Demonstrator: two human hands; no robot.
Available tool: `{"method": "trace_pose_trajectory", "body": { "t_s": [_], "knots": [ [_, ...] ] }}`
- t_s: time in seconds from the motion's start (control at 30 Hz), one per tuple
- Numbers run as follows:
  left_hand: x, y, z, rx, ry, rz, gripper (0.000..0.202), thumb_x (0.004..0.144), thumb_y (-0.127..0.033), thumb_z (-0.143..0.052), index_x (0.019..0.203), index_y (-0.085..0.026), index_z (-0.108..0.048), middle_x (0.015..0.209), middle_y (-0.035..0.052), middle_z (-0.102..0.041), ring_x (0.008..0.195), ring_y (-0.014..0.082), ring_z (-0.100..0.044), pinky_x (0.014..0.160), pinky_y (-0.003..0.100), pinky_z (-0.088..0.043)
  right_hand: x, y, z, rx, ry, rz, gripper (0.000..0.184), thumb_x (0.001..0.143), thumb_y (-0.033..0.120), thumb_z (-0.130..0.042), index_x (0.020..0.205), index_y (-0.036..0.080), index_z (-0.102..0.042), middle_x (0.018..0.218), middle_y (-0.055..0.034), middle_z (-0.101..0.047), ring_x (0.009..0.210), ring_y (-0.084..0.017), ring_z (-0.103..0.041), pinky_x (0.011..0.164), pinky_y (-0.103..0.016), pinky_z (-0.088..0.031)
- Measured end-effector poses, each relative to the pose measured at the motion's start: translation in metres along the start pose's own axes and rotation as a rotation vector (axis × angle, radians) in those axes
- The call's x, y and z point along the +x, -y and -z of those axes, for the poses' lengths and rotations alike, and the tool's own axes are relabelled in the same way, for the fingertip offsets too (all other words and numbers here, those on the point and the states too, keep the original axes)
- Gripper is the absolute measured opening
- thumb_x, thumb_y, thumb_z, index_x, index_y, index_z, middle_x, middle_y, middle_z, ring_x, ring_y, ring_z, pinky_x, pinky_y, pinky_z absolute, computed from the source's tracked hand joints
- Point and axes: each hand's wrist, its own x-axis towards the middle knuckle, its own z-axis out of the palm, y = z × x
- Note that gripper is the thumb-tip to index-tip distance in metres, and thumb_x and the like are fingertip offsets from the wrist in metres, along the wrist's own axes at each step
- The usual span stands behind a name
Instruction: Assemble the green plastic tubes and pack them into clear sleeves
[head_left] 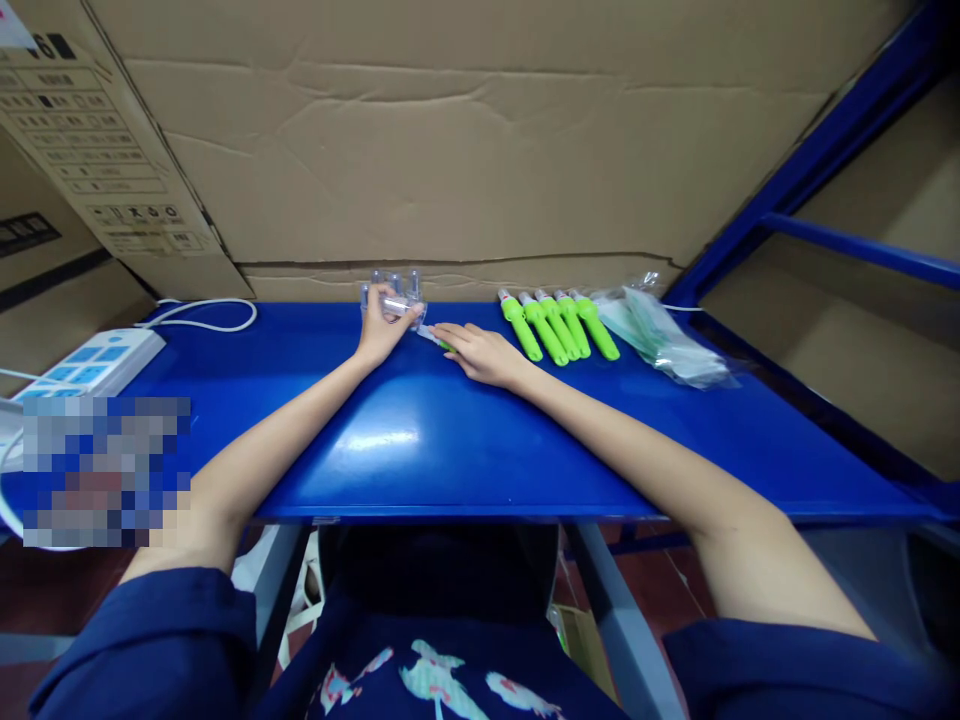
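My left hand (382, 325) reaches to the far edge of the blue table (420, 440) and its fingers curl round a small clear plastic part (396, 307), among several clear tubes (393, 284) standing there. My right hand (480, 350) lies palm down beside it, fingers pressed on a thin clear-and-green pen piece (433, 337) that lies on the table. Several bright green pen bodies (559, 325) lie in a row just right of my right hand.
A clear plastic bag (660, 335) of green parts lies at the far right. A white and blue power strip (94, 362) with a white cable (206, 315) sits at the left. Cardboard boxes (465, 140) wall the back; a blue metal frame (825, 235) rises on the right.
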Motion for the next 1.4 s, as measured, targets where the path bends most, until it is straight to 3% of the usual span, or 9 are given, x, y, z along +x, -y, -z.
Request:
{"method": "trace_pose_trajectory", "body": {
  "t_s": [0.23, 0.43, 0.57, 0.63, 0.8, 0.93, 1.1, 1.23, 1.4],
  "knots": [
    [-0.006, -0.009, -0.010, -0.165, -0.188, 0.070, 0.064, 0.062, -0.067, -0.085, 0.090, -0.021, -0.048, 0.091, 0.0003, -0.063, 0.077, 0.0135, -0.069, 0.073, 0.033, -0.063, -0.004, 0.001, -0.003, -0.104, -0.131, 0.034, 0.050, 0.104, 0.021, -0.040, 0.152, 0.009, -0.048, 0.154, -0.0161, -0.051, 0.109, -0.029, -0.064, 0.092, -0.044, -0.055],
    [0.001, -0.008, -0.002, -0.238, -0.105, 0.099, 0.074, 0.058, -0.059, -0.090, 0.117, -0.022, -0.066, 0.090, 0.0023, -0.069, 0.075, 0.0155, -0.070, 0.072, 0.033, -0.063, -0.006, 0.002, -0.004, -0.111, -0.183, -0.024, 0.051, 0.104, 0.020, -0.038, 0.153, 0.010, -0.047, 0.156, -0.0126, -0.049, 0.112, -0.031, -0.062, 0.092, -0.046, -0.055],
    [0.003, -0.011, 0.002, -0.249, -0.081, 0.144, 0.064, 0.057, -0.056, -0.090, 0.105, -0.019, -0.070, 0.091, 0.0034, -0.071, 0.076, 0.0164, -0.070, 0.071, 0.033, -0.062, -0.006, 0.001, -0.004, -0.073, -0.215, -0.063, 0.051, 0.104, 0.020, -0.038, 0.153, 0.011, -0.048, 0.157, -0.0123, -0.049, 0.112, -0.030, -0.063, 0.094, -0.046, -0.055],
    [0.000, -0.017, 0.002, -0.229, -0.002, 0.146, 0.054, 0.059, -0.054, -0.088, 0.095, -0.018, -0.071, 0.088, 0.0031, -0.072, 0.076, 0.0162, -0.070, 0.071, 0.032, -0.062, -0.006, 0.000, -0.005, -0.061, -0.213, -0.062, 0.050, 0.103, 0.019, -0.040, 0.151, 0.011, -0.049, 0.156, -0.0125, -0.050, 0.114, -0.031, -0.063, 0.096, -0.048, -0.054],
    [-0.010, -0.030, -0.001, -0.039, 0.288, 0.072, 0.043, 0.066, -0.049, -0.083, 0.093, -0.016, -0.072, 0.086, 0.0034, -0.075, 0.067, 0.0138, -0.066, 0.067, 0.028, -0.056, -0.006, -0.004, -0.011, 0.049, -0.253, -0.036, 0.054, 0.102, 0.026, -0.047, 0.153, 0.007, -0.042, 0.154, -0.0197, -0.050, 0.130, -0.032, -0.059, 0.109, -0.049, -0.050],
    [-0.013, -0.035, 0.000, 0.158, 0.340, -0.049, 0.038, 0.071, -0.047, -0.080, 0.093, -0.017, -0.076, 0.099, 0.0070, -0.078, 0.086, 0.0193, -0.071, 0.082, 0.031, -0.055, -0.008, -0.008, -0.014, 0.167, -0.296, -0.056, 0.067, 0.099, 0.036, -0.056, 0.156, 0.008, -0.033, 0.158, -0.0234, -0.042, 0.144, -0.032, -0.047, 0.111, -0.045, -0.051],
    [-0.019, -0.039, 0.001, 0.396, 0.441, -0.197, 0.033, 0.083, -0.045, -0.073, 0.102, -0.018, -0.075, 0.103, 0.0067, -0.079, 0.095, 0.0221, -0.073, 0.090, 0.034, -0.053, -0.008, -0.008, -0.014, 0.179, -0.264, -0.066, 0.066, 0.099, 0.040, -0.057, 0.154, 0.012, -0.035, 0.154, -0.0228, -0.045, 0.143, -0.034, -0.049, 0.111, -0.049, -0.051],
    [-0.025, -0.045, -0.001, 0.733, 0.512, -0.433, 0.041, 0.094, -0.048, -0.059, 0.118, -0.017, -0.070, 0.109, 0.0122, -0.074, 0.098, 0.0265, -0.071, 0.085, 0.036, -0.052, -0.009, -0.007, -0.013, 0.161, -0.235, -0.017, 0.060, 0.102, 0.041, -0.051, 0.153, 0.012, -0.038, 0.153, -0.0231, -0.047, 0.141, -0.032, -0.051, 0.113, -0.047, -0.050],
    [-0.028, -0.049, -0.003, 0.984, 0.510, -0.552, 0.054, 0.092, -0.061, -0.057, 0.116, -0.015, -0.070, 0.103, 0.0158, -0.072, 0.094, 0.0307, -0.069, 0.082, 0.039, -0.049, -0.010, -0.006, -0.015, 0.113, -0.232, 0.029, 0.061, 0.106, 0.047, -0.037, 0.153, 0.008, -0.039, 0.152, -0.0246, -0.049, 0.140, -0.030, -0.053, 0.110, -0.044, -0.052]
  ]
}}
